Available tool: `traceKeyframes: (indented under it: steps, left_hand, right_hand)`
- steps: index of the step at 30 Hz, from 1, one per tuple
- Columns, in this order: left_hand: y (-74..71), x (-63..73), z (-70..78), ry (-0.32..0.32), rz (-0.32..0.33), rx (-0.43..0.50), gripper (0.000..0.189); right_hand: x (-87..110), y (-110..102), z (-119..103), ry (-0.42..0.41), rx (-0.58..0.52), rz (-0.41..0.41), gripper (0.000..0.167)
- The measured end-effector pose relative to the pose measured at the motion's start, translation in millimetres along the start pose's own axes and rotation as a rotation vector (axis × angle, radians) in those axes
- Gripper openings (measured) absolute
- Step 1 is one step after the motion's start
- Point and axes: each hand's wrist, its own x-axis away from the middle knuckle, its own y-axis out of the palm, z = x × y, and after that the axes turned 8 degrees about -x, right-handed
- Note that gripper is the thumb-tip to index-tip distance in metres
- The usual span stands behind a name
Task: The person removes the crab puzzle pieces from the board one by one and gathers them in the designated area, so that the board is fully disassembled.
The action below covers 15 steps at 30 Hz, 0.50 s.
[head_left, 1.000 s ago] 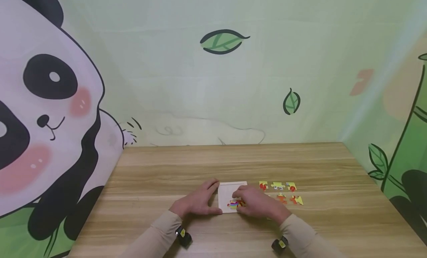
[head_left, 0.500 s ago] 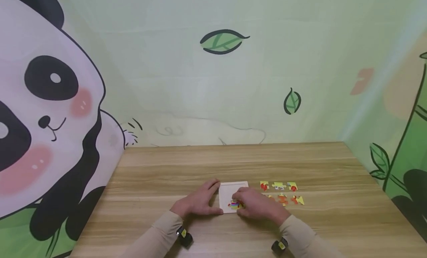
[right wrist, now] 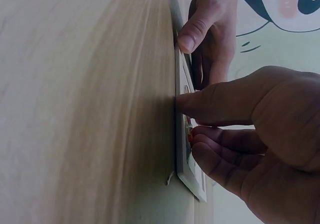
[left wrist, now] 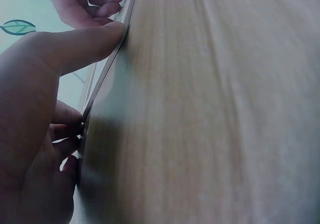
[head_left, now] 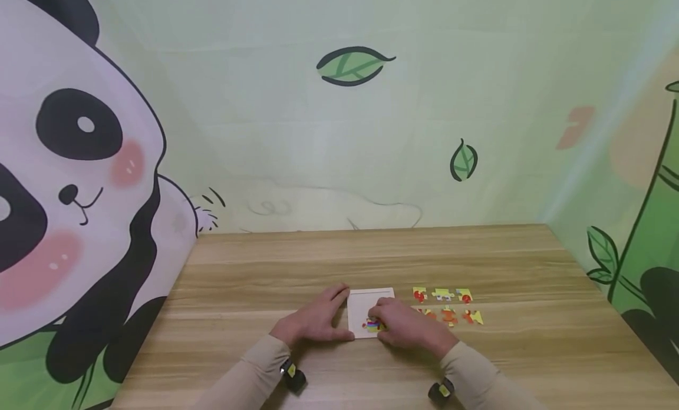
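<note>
A white square puzzle tray (head_left: 363, 304) lies on the table between both hands. My left hand (head_left: 318, 318) spans its left side, thumb at the near corner and fingers reaching the far corner. Over the tray's near right part, my right hand (head_left: 411, 324) bends its fingers onto a jigsaw puzzle piece. In the right wrist view, its thumb rests at the tray's near edge, and the fingertips touch a red spot on a puzzle piece (right wrist: 189, 135). A rainbow-striped puzzle piece (head_left: 372, 326) shows in the tray beside those fingers; the right hand hides the rest.
Right of the tray, loose puzzle pieces lie in two rows: a far row with a yellow-and-red piece (head_left: 419, 294), and a near row with an orange piece (head_left: 449, 317), partly behind the right hand. The wooden table (head_left: 254, 263) meets a panda-printed wall (head_left: 254, 103).
Both hands stay at the tray almost unmoved. The right wrist has shifted slightly left, and its fingers remain on the piece.
</note>
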Motion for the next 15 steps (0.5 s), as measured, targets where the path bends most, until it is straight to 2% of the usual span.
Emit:
traceKeyframes:
  steps: [5, 15]
  left_hand:
    - [0.5, -0.8, -0.9, 0.003, -0.004, -0.001, 0.098]
    - [2.8, -1.9, -2.6, 0.005, -0.005, 0.003, 0.098]
  right_hand:
    - [-0.7, 1.3, 0.6, -0.003, 0.007, -0.001, 0.023]
    - [-1.0, 2.6, 0.4, 0.017, 0.009, -0.002, 0.029]
